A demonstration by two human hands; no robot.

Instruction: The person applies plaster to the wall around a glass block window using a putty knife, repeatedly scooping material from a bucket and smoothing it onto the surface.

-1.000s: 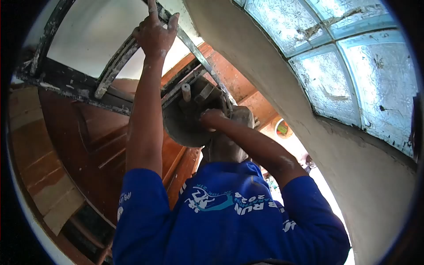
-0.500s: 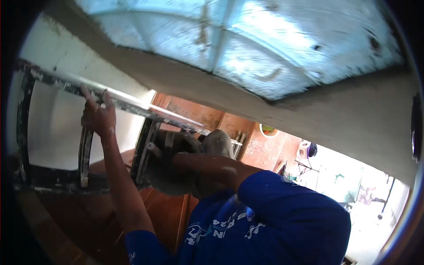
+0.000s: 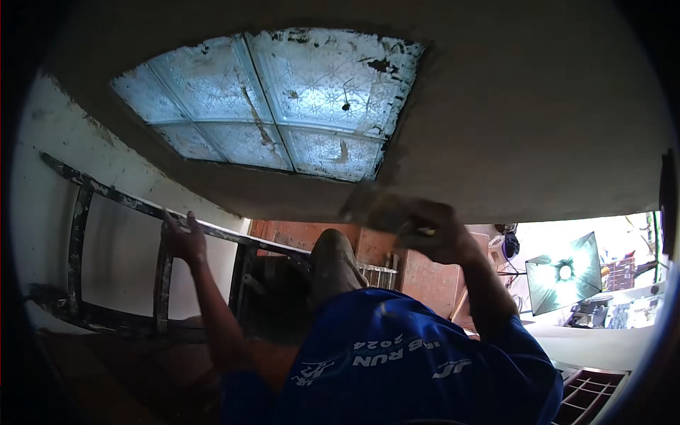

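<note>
My right hand [image 3: 435,230], right of centre, is closed around one blurred tool [image 3: 379,207], just below the panes' lower right corner. My left hand [image 3: 185,242], at left, meets one ladder [image 3: 127,198]; I cannot tell whether its fingers close round it. Caution: a slack left hold could cost me balance; raising the tool carelessly could strike glass. Count: three visible rungs [image 3: 78,241], six glass panes [image 3: 333,78].
</note>
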